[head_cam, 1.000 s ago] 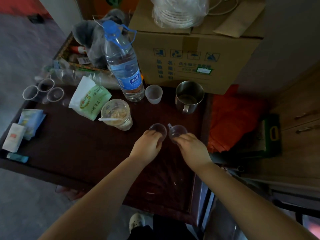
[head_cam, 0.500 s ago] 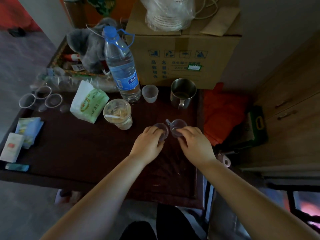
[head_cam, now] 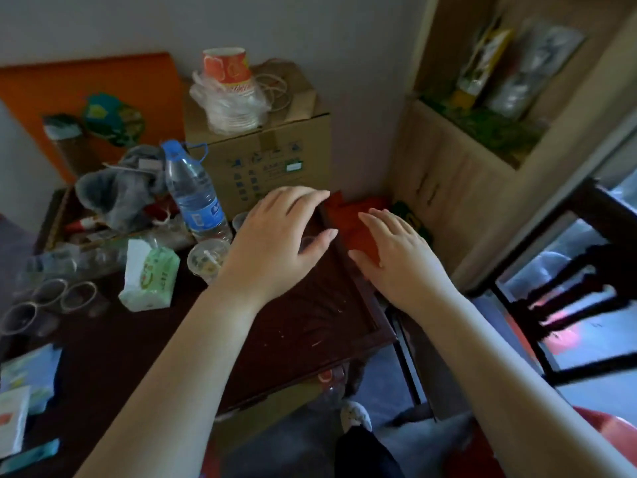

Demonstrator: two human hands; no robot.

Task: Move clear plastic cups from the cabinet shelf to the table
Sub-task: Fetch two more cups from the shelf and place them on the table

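Observation:
Both my hands are empty, with the fingers spread. My left hand (head_cam: 275,236) hovers over the right part of the dark wooden table (head_cam: 303,339). My right hand (head_cam: 389,257) is beyond the table's right edge, above an orange bag (head_cam: 348,215). A faint clear rim (head_cam: 306,241) shows beside my left thumb; the cups set down there are mostly hidden by that hand. Three clear plastic cups (head_cam: 78,295) stand in a group at the table's left edge. The cabinet shelf (head_cam: 482,132) at the upper right holds packets and a blurred clear plastic bag (head_cam: 531,63).
On the table stand a water bottle (head_cam: 193,198), a lidded drink cup with a straw (head_cam: 206,258), a tissue pack (head_cam: 148,276) and a small frosted cup (head_cam: 239,220). A cardboard box (head_cam: 269,163) carries bagged paper cups (head_cam: 227,91). A dark chair (head_cam: 568,291) is on the right.
Both hands have let go of the two clear cups on the table and lifted, fingers spreading. The view has swung right and up, bringing the cabinet shelf into sight.

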